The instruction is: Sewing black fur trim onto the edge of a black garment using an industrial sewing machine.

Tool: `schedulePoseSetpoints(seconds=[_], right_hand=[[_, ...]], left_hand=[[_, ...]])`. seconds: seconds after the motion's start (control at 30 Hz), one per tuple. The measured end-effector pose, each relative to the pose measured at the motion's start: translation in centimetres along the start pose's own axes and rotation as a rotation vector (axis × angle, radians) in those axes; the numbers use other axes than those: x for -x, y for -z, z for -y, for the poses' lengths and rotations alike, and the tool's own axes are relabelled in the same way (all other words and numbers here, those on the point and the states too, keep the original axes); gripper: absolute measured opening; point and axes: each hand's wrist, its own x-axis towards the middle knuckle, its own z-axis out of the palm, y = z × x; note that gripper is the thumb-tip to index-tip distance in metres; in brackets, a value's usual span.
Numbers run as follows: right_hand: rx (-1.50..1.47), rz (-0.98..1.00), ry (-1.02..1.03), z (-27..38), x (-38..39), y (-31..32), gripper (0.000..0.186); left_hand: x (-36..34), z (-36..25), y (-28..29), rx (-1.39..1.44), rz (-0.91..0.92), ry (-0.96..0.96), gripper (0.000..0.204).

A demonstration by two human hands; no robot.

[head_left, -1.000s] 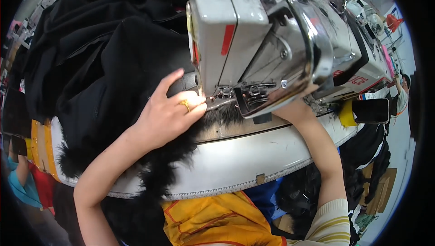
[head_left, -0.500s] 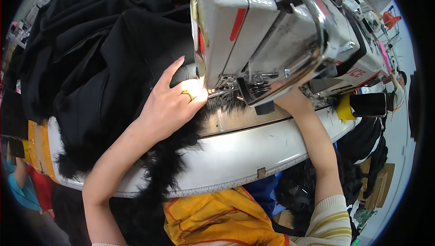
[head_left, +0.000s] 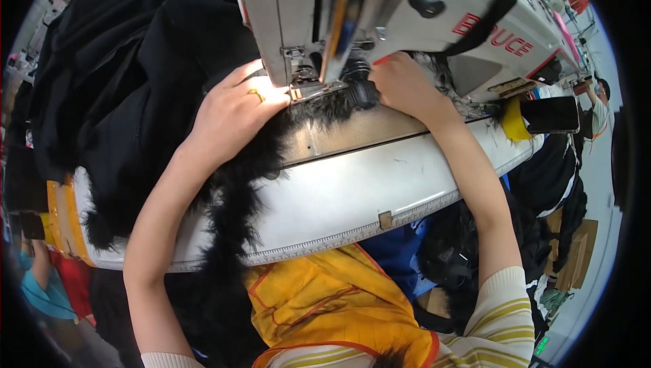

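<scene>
A white sewing machine (head_left: 434, 12) stands over a metal plate, its lamp lighting the needle area. Left of the presser foot (head_left: 308, 90) my left hand (head_left: 230, 114), with a gold ring, is closed on the edge of black cloth (head_left: 122, 76), fingertips close to the foot. Black fur trim (head_left: 234, 209) runs from under that hand down over the table's front edge, and more fur shows beneath the foot. Right of the needle, my right hand (head_left: 407, 90) is curled at the fur, a red nail showing. Its other fingertips are partly hidden behind the machine's black knob.
The white table (head_left: 339, 185) has a ruler strip along its curved front edge. A phone (head_left: 553, 115) stands at the right beside yellow tape (head_left: 515, 120). Dark cloth and cardboard (head_left: 580, 253) lie lower right. Other people appear at the far left and right edges.
The view has shifted, so the machine and plate sit higher and further left. My right hand, partly covered by the machine's guard before, shows more fully. My left hand stays beside the foot.
</scene>
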Motion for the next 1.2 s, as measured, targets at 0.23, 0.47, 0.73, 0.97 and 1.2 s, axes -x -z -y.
schedulePoseSetpoints(seconds=[0.23, 0.47, 0.73, 0.97, 1.2], right_hand=[[0.094, 0.283, 0.034, 4.0, 1.2, 3.7, 0.021], [0.002, 0.252, 0.045, 7.6, 0.8, 3.0, 0.044], [0.028, 0.198, -0.117, 7.5, 0.7, 1.4, 0.047], [0.183, 0.222, -0.139, 6.0, -0.6, 1.4, 0.024], [0.141, 0.097, -0.195, 3.9, 0.7, 1.0, 0.019]], left_hand=[[-1.1, -1.0, 2.4, 0.121, 0.319, 0.244, 0.032], [0.7, -5.0, 1.1, 0.112, 0.098, 0.071, 0.035], [0.1, -3.0, 2.0, -0.107, 0.135, 0.118, 0.019], [-0.1, -1.6, 2.0, -0.082, 0.121, 0.042, 0.02], [0.5, -2.0, 1.0, 0.078, 0.101, 0.211, 0.027]])
